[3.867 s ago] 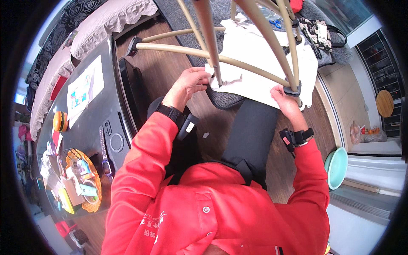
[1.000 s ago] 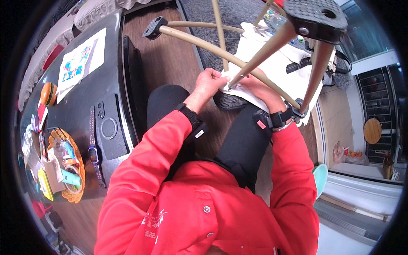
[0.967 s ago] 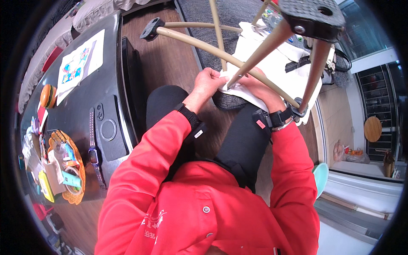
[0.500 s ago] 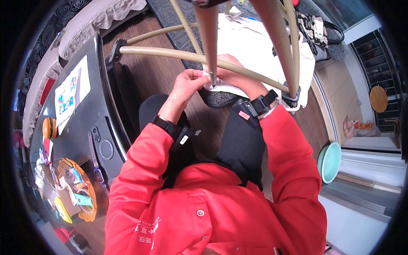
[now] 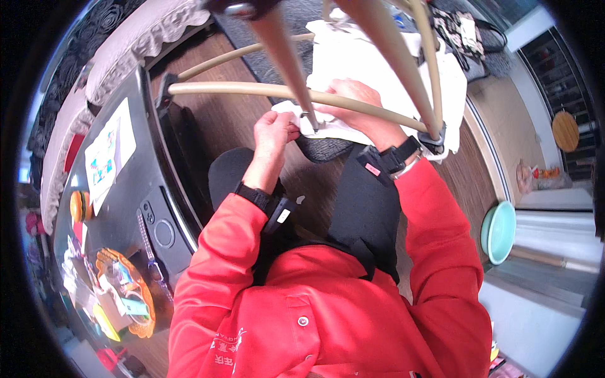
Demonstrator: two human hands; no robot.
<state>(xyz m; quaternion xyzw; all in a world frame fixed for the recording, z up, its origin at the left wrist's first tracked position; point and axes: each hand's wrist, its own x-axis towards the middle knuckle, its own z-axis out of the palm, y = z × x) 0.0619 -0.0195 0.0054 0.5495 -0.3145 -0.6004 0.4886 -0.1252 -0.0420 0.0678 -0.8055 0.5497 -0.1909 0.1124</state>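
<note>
A white cloth [image 5: 372,53] is spread out in front of me, its near edge by my knees. My left hand [image 5: 275,128] pinches a corner of it between thumb and fingers. My right hand [image 5: 359,104] rests on the cloth to the right of that corner, partly behind a beige bar; its fingertips are hidden, so their grip does not show. Between the hands, the metal tip of a slanting beige tube [image 5: 287,69] overlaps the cloth in view. Under the near edge shows a dark grey textured cushion or mat [image 5: 324,151].
Beige tubular legs and bars [image 5: 246,90] stand over the cloth, close to both hands. At left, a black table [image 5: 135,173] holds a printed sheet [image 5: 107,157], a phone [image 5: 165,233] and an orange basket [image 5: 142,296]. A mint-green basin [image 5: 498,233] sits at right.
My left hand has drawn away to the left, with the white cloth corner in its fingers. The right hand has shifted slightly, and the whole view has tilted a little.
</note>
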